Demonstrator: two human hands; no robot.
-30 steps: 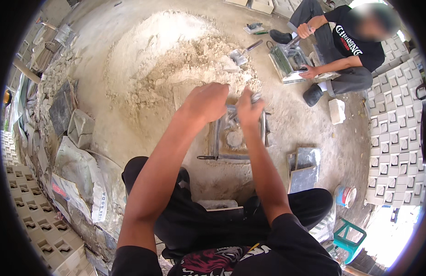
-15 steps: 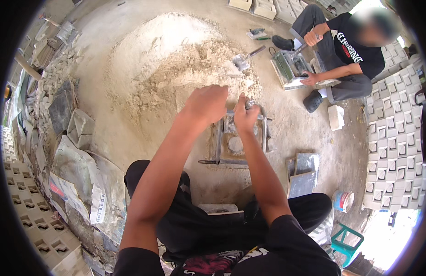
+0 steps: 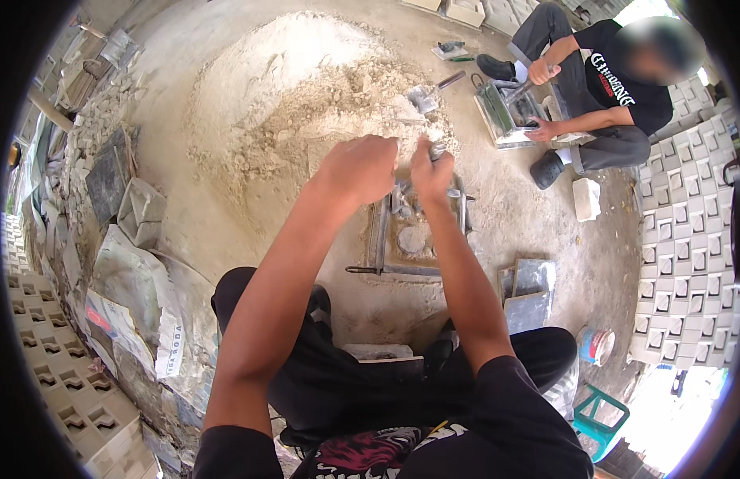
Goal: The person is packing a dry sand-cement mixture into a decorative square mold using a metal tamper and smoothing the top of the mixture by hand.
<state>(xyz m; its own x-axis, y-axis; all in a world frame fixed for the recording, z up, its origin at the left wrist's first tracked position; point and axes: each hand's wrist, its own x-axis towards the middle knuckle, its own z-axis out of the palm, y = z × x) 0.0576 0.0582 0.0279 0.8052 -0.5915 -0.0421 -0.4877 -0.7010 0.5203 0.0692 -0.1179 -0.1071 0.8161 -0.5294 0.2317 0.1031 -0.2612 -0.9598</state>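
Both my hands are raised over a metal block mould (image 3: 377, 239) lying on the floor before me. Fingers curled into a fist, my left hand (image 3: 356, 170) is above the mould's far left corner; whatever it grips is hidden beneath it. My right hand (image 3: 431, 172) is closed round a small grey metal piece (image 3: 438, 150), perhaps a handle, whose lower part I cannot see. Inside the mould, pale powdery mix surrounds a round shape (image 3: 411, 239). A trowel (image 3: 424, 99) rests on the heap of pale sandy powder (image 3: 306, 88) just beyond my hands.
At the right, a seated co-worker (image 3: 601, 96) handles another mould (image 3: 505, 116). Stacked patterned blocks (image 3: 681, 247) line the right side. Flat plates (image 3: 529, 291), a bucket (image 3: 596, 346) and a green stool (image 3: 601, 423) are near my right; rubble and sacks (image 3: 134, 295) lie left.
Both hands have shifted slightly away from me, and more of the mould's inside shows between my forearms. The view has tilted a little. My fingers remain closed.
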